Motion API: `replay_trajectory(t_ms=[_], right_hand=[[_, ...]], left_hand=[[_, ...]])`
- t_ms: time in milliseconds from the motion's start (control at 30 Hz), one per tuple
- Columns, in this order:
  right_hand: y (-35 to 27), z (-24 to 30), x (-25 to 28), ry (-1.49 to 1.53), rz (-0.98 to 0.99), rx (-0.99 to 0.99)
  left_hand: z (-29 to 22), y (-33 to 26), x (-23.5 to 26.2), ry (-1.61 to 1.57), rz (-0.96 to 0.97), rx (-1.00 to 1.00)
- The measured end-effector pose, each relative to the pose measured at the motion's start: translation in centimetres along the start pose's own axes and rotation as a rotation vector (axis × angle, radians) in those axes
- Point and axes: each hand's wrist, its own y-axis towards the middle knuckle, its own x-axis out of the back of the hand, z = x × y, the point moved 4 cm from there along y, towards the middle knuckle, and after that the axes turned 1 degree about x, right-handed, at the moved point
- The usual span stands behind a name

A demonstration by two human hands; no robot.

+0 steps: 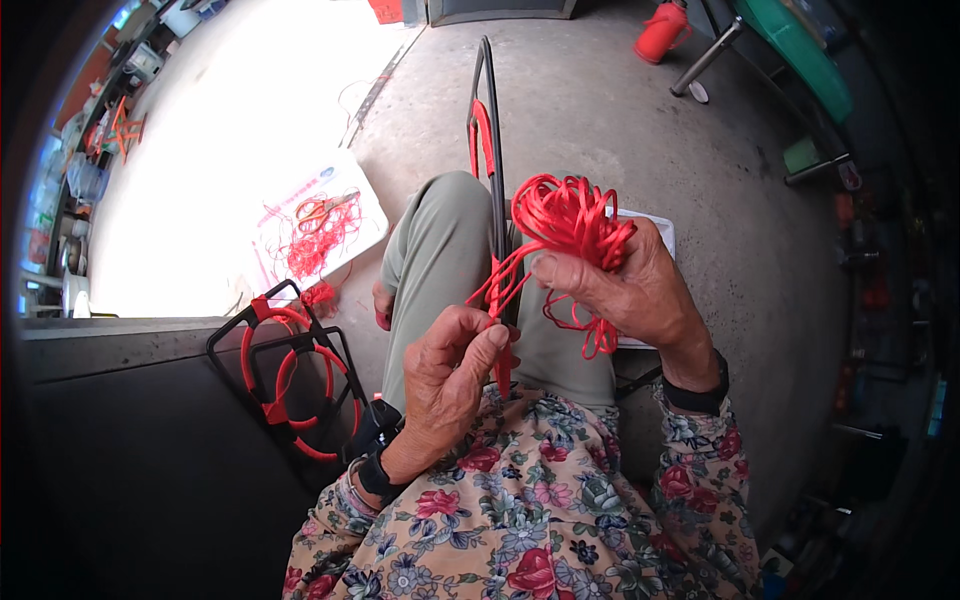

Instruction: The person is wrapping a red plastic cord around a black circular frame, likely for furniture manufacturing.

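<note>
A looped bundle of red cord is gripped in my right hand, above my right knee. Strands run from it down to my left hand, whose thumb and finger pinch the red cord close to a black frame. That frame stands upright between my knees, and red cord is wrapped along parts of it. A few loops of cord dangle below my right hand. My left hand hides part of the wrapped section.
On the left, a white tray holds orange-handled scissors and tangled red cord scraps. Black frames with red wrapped rings lean beside my left leg. A red thermos stands far right, near a green seat.
</note>
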Motion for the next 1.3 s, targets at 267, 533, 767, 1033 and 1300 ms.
replay_trajectory(t_ms=[267, 533, 767, 1033, 1300], right_hand=[[-1.8, -5.3, 3.1, 0.119, -0.223, -0.230], [-6.8, -7.4, 5.1, 0.057, -0.197, -0.235], [-9.1, -5.6, 0.1, -0.096, 0.427, -0.130], [-4.0, -5.1, -3.8, -0.300, 0.212, -0.184], [-1.8, -3.7, -4.7, -0.188, 0.005, 0.027]], left_hand=[[0.3, 0.3, 0.8, -0.162, 0.043, 0.142], [0.4, 0.4, 1.1, -0.262, 0.050, 0.207], [0.8, 0.3, 1.8, -0.186, -0.029, 0.206], [-0.1, -0.2, 2.3, -0.028, -0.159, -0.017], [-0.4, -0.3, 3.4, 0.247, -0.230, -0.245]])
